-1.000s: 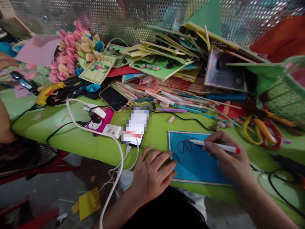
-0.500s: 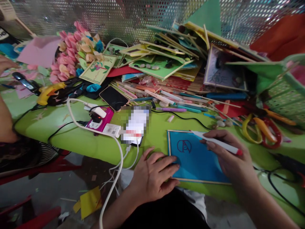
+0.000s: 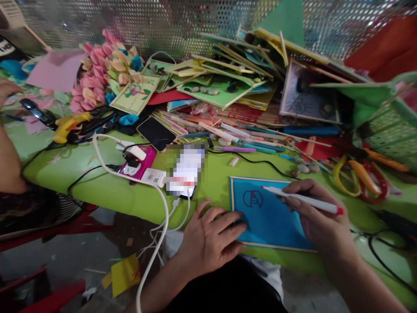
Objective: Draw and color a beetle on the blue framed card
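A blue card [image 3: 273,221] edged with thin pale sticks lies at the front of the green table. Near its upper left is a drawn dark circle with lines inside [image 3: 253,199]. My left hand [image 3: 213,237] rests flat with spread fingers, its fingertips on the card's left edge. In my right hand [image 3: 321,217] a white marker with a red end [image 3: 306,200] is pinched between thumb and fingers. Its red tip points left, just right of and above the drawing; whether it touches the card I cannot tell. A lit phone [image 3: 185,171], its screen blurred, lies left of the card.
A magenta power strip [image 3: 138,163] with white and black cables sits left. Behind are loose markers [image 3: 234,149], a dark phone [image 3: 156,134], stacked framed cards [image 3: 218,89] and pink paper petals [image 3: 93,74]. Scissors [image 3: 361,176] and a green basket [image 3: 391,117] stand right. Another person's arm [image 3: 9,152] is far left.
The marker's tip has moved from the card's top edge down onto the area beside the drawing, with my right hand shifting slightly right. My left hand stays on the card.
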Available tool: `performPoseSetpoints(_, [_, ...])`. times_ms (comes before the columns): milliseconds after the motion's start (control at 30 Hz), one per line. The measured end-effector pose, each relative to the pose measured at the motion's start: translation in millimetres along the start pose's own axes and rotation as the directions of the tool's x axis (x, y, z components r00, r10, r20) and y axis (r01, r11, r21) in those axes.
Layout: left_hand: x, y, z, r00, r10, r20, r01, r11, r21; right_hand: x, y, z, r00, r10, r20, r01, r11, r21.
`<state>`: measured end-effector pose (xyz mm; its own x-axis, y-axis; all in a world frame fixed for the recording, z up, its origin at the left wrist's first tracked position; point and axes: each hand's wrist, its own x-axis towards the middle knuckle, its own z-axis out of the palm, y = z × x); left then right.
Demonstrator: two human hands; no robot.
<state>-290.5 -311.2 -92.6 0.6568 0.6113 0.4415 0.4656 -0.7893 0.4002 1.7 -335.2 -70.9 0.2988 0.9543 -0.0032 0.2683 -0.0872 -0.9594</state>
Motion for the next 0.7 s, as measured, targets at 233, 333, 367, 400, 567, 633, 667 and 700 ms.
performPoseSetpoints(233, [2.0,0.0,-0.3,1.0,0.007,-0.017,-0.007,1.0,0.016,-0.8,-7.2,4.6,0.997,0.054,-0.05,-0.046,0.987,0.155])
performPoseSetpoints(333, [1.6,-0.1,-0.4,1.0,0.007,-0.011,-0.007,1.0,0.015,0.1,-8.8,5.1,0.997,0.046,-0.058,-0.034,0.982,0.186])
performPoseSetpoints(367, [1.4,-0.3,-0.3,1.0,0.011,-0.008,-0.011,1.0,0.019,0.4,-9.3,5.3,0.997,0.041,-0.059,-0.028,0.979,0.202])
performPoseSetpoints(400, [1.2,-0.5,-0.2,1.0,0.014,-0.005,-0.014,1.0,0.026,0.8,-9.6,5.5,0.997,0.036,-0.062,-0.022,0.977,0.212])
performPoseSetpoints(567, [2.2,-1.0,-0.5,1.0,0.021,-0.005,-0.021,0.999,0.026,2.6,-9.9,7.0,0.997,0.042,-0.071,-0.026,0.977,0.211])
performPoseSetpoints(633, [3.3,-0.9,-0.9,0.999,0.025,-0.027,-0.024,1.0,0.008,3.2,-9.2,7.0,0.997,0.038,-0.06,-0.025,0.977,0.211])
performPoseSetpoints(667, [3.7,-0.8,-1.0,0.999,0.025,-0.036,-0.025,1.0,0.004,3.4,-8.7,6.6,0.998,0.035,-0.052,-0.023,0.978,0.206])
performPoseSetpoints(700, [4.0,-0.7,-1.0,0.999,0.024,-0.04,-0.024,1.0,0.002,3.6,-8.1,6.1,0.999,0.032,-0.043,-0.023,0.98,0.196])
